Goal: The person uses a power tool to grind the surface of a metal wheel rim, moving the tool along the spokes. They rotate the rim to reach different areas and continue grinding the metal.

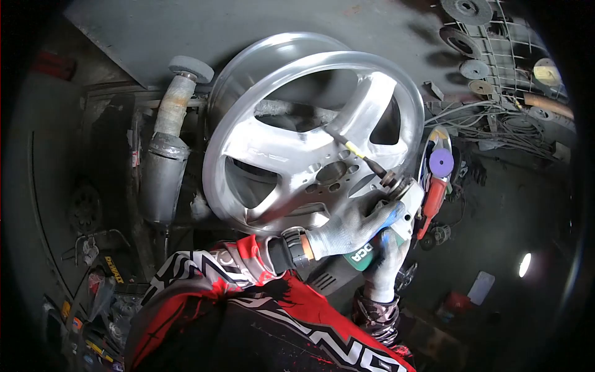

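A silvery spoked wheel rim (300,146) stands tilted in the middle of the view. My left hand (350,230), in a grey and blue glove with a watch at the wrist, is closed round the front part of a green and grey power tool (361,255). Lower right, my gloved right hand (385,263) also grips the tool's body. From the tool's head a thin shaft with a yellow band (353,147) reaches over the hub area to the base of a spoke. Whether its tip touches the metal is hard to tell.
A motor with a grey round wheel (167,180) stands left of the rim. A red grinder with a purple disc (434,201) lies to the right. Discs hang on a wire rack (505,56), above tangled cables (489,127). Assorted tools (93,304) lie lower left.
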Available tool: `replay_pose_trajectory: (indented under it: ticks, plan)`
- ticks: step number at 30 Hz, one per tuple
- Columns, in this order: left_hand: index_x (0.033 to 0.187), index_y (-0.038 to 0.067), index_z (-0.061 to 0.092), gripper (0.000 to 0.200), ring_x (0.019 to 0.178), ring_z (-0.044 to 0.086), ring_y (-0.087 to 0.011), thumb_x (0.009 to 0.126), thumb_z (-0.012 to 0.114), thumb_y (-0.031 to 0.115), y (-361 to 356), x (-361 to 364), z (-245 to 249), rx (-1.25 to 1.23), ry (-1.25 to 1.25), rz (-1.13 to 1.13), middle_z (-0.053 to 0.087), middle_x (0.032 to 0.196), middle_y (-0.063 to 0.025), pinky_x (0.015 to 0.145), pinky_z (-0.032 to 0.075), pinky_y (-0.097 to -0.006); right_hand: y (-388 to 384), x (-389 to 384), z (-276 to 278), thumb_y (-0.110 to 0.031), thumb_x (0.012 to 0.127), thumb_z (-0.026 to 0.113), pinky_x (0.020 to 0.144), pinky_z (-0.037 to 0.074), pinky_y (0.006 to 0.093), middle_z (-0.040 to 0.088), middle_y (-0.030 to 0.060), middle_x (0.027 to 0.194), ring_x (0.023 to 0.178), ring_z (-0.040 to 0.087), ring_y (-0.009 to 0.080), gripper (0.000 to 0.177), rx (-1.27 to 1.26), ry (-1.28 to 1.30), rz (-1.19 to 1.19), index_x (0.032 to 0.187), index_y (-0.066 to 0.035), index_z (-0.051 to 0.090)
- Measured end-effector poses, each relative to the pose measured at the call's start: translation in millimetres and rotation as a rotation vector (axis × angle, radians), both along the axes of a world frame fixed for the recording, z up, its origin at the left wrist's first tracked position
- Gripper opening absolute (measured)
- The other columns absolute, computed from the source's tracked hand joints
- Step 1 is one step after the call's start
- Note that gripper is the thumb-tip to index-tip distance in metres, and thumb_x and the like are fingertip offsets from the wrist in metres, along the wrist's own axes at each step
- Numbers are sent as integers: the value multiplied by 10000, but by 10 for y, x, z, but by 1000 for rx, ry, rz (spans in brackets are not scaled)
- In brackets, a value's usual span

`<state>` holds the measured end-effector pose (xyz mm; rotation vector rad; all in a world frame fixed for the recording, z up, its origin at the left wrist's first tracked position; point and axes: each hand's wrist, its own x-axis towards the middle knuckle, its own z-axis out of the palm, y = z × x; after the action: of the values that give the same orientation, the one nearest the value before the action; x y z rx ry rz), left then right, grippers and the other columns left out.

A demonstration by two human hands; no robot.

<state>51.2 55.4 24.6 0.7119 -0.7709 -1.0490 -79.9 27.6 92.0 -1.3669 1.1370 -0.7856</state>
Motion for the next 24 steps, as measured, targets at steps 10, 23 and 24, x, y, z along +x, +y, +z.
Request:
replay_pose_trajectory:
  ticks: [10,23,24]
  plan:
    - [1129,-33,635,437,886,702,-279,1014,614,388,-561,188,396,104,38,46,700,956,-230,809,521,-398,-605,86,146,-291,1012,587,1062,478,380,580,117,1390,1247,591,227,546,-51,-88,124,1467,-18,462]
    - [1247,-24,589,423,994,672,-339,1025,573,336,-426,0,112,-12,29,56,662,1070,-233,857,503,-394,-482,-86,-39,-268,945,695,1044,479,366,610,129,1339,1198,616,215,624,-193,-42,182,1440,24,453]
    - [1240,-40,587,438,992,673,-322,1019,582,338,-397,-38,87,8,70,46,665,1070,-228,869,500,-393,-443,-111,-55,-294,927,721,1037,483,360,616,124,1327,1185,620,208,639,-186,-20,178,1421,22,469]
